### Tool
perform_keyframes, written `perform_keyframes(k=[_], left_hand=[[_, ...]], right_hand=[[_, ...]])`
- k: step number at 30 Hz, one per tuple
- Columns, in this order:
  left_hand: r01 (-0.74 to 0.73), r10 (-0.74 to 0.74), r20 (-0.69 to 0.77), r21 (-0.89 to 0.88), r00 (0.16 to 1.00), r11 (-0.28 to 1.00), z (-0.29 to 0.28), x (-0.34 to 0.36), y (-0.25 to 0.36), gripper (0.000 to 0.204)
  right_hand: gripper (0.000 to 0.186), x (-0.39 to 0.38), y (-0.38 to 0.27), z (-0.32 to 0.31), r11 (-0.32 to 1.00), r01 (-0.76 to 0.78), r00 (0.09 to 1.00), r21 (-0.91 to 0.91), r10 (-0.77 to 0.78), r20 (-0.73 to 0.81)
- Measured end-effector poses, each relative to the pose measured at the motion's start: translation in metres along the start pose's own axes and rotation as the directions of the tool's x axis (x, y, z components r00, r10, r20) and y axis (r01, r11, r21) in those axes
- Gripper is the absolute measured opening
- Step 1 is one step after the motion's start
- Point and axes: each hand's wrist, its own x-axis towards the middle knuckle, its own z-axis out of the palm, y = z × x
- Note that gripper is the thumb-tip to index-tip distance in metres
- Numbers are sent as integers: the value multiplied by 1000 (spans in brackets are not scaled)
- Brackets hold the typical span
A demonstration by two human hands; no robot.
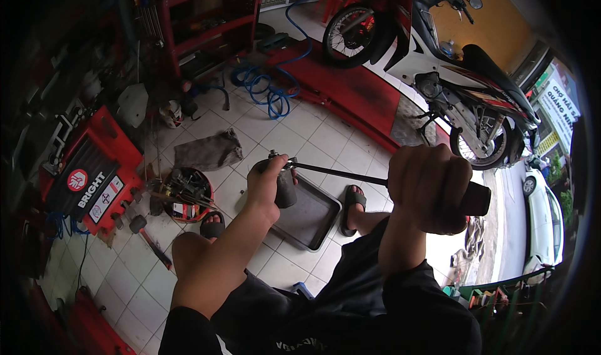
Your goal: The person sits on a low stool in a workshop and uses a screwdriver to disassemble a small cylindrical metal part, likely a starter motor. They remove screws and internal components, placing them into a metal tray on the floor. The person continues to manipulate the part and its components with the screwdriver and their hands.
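Note:
My left hand [264,178] is closed around a dark grey cylindrical metal part [286,193] with small fittings at its top. In my right hand [427,183], a fist grips the black handle of a screwdriver [341,171]. Its long thin shaft runs leftward, and the tip meets the fittings beside my left thumb. The exact contact point is too small to make out. Below the cylinder, a shallow grey metal tray [307,220] lies on the tiles between my sandalled feet.
A round red-rimmed tub [210,192] of tools sits left of the tray, near a grey rag [206,151]. Further left stands a red-and-black machine [94,180]. A coiled blue hose [269,95] lies beside a red lift platform [350,108] carrying a motorcycle [438,73].

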Motion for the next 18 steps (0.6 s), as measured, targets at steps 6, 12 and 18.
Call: perform_keyframes(k=[6, 12, 18], left_hand=[[-51, 51, 10, -13, 999, 999, -11, -1, 6, 26], [-33, 33, -5, -11, 999, 999, -13, -3, 6, 25], [-75, 72, -37, -64, 997, 995, -11, -5, 8, 29]], right_hand=[[31, 28, 7, 17, 972, -98, 960, 214, 36, 278], [21, 34, 9, 26, 985, -72, 928, 157, 9, 373], [26, 23, 10, 13, 987, -44, 969, 152, 5, 246]])
